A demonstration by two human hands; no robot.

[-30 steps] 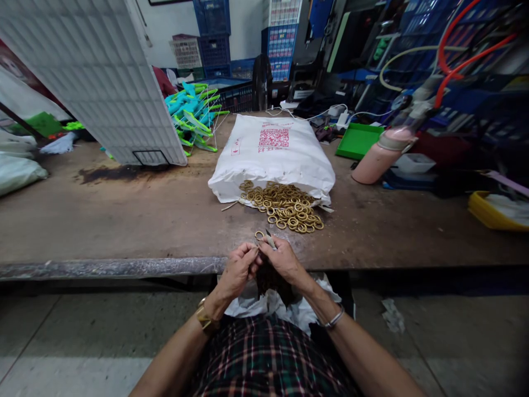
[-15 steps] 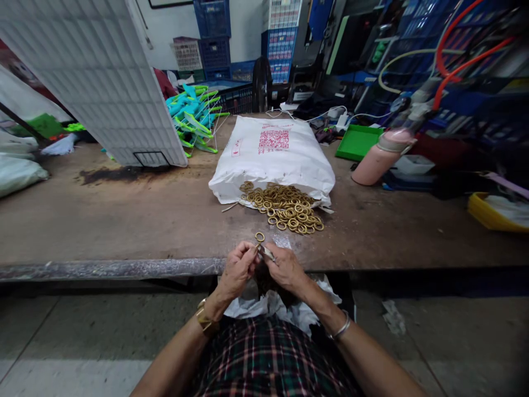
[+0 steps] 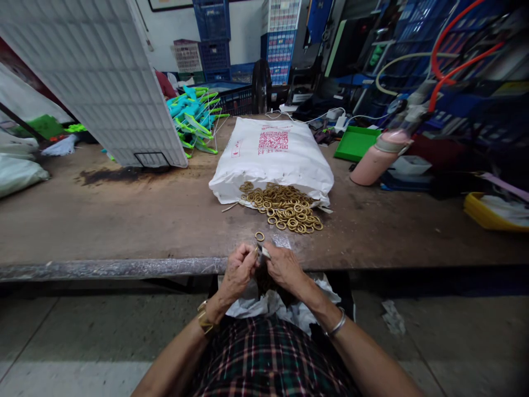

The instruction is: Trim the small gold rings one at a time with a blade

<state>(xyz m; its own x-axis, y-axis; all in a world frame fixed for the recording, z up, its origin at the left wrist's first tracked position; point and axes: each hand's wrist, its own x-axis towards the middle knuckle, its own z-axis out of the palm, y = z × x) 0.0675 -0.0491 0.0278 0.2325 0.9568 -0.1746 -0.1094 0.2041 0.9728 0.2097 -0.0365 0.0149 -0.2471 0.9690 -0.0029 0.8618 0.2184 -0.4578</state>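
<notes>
My left hand (image 3: pixel 239 267) is closed in a pinch just past the table's front edge. A sliver of a brass-coloured ring shows at its fingertips; most of it is hidden. Wrapped in my right hand (image 3: pixel 285 268) is a small tool (image 3: pixel 265 252) with a pale body and a dark tip, which points at the left fingertips. I cannot make out its kind. One loose brass ring (image 3: pixel 259 236) lies on the table right beyond my hands. Farther off, a heap of brass rings (image 3: pixel 295 212) spills from the mouth of a white sack (image 3: pixel 273 149) with red print.
Along the right of the wooden table (image 3: pixel 124 220) stand a pink bottle (image 3: pixel 374 162), a green tray (image 3: pixel 356 142) and a yellow container (image 3: pixel 490 215). A white ribbed panel (image 3: pixel 107 82) leans at the left, beside green and turquoise plastic pieces (image 3: pixel 194 118). White plastic (image 3: pixel 273 306) covers my lap.
The left fingertips have turned slightly, and the ring in them shows less than before. The tool in my right hand has shifted a little. The loose ring and the heap lie as before.
</notes>
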